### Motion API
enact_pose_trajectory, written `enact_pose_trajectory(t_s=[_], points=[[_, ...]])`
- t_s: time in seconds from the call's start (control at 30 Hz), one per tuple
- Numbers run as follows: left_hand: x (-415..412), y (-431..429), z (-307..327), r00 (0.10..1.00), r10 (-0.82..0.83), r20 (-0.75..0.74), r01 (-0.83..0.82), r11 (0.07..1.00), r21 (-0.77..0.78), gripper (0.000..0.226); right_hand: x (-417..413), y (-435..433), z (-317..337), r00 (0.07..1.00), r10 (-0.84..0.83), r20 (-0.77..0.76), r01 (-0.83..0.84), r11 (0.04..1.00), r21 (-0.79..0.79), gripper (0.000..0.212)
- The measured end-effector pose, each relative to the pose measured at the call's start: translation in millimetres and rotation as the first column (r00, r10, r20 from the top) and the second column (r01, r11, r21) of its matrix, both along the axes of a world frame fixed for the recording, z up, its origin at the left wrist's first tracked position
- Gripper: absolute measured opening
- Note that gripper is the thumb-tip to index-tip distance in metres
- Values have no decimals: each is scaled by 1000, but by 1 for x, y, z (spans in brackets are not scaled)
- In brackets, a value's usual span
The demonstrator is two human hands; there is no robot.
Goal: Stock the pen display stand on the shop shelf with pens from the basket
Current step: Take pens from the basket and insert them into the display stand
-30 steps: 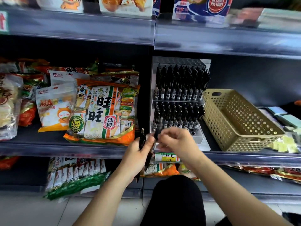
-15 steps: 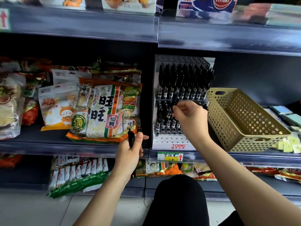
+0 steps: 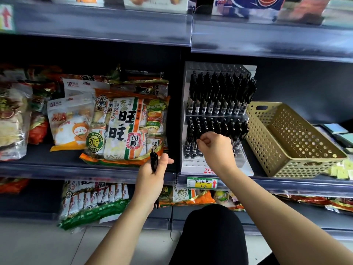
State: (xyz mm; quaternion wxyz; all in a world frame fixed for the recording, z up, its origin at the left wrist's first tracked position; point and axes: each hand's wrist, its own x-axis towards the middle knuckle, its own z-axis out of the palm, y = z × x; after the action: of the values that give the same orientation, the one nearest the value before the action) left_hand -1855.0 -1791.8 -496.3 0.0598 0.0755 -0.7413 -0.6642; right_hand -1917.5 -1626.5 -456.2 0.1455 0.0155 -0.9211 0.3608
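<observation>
Pen, black: judged light, stiff, smooth; take mid-barrel. Left hand fingers clamped round it; right hand fingers curled at display stand, contents unclear.

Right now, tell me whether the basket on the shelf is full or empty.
Empty, as far as shows: the basket has a bare perforated floor and bare walls, with nothing lying inside.

Beyond the right hand, pens pack the pen display stand; only holes in the front rows beside its wrist stand free. The basket hems its right, snack bags its left, open air behind.
</observation>
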Motion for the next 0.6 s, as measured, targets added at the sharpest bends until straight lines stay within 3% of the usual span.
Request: enact_pose_trajectory(t_s=[0.13, 0.27, 0.4, 0.53, 0.6], points=[[-1, 2, 6, 1000, -12, 13, 11, 998, 64, 44, 2, 0, 1, 1000, -10, 19, 10, 1000, -10, 19], [-4, 6, 10, 998, -46, 46, 40, 992, 123, 73, 15, 0, 1, 999, -39, -24, 38, 999, -32, 20], [-1, 13, 16, 987, -144, 78, 124, 967, 221, 93, 34, -3, 6, 971, 237, 25, -231, 963, -142, 12], [5, 24, 11, 959, -272, 84, 263, 959, 106, 81, 50, -12, 5, 870, 465, 167, -424, 876, -228, 11], [8, 28, 8, 942, -326, 79, 322, 945, 63, 91, 55, -13, 2, 848, 501, 173, -447, 852, -274, 11]])
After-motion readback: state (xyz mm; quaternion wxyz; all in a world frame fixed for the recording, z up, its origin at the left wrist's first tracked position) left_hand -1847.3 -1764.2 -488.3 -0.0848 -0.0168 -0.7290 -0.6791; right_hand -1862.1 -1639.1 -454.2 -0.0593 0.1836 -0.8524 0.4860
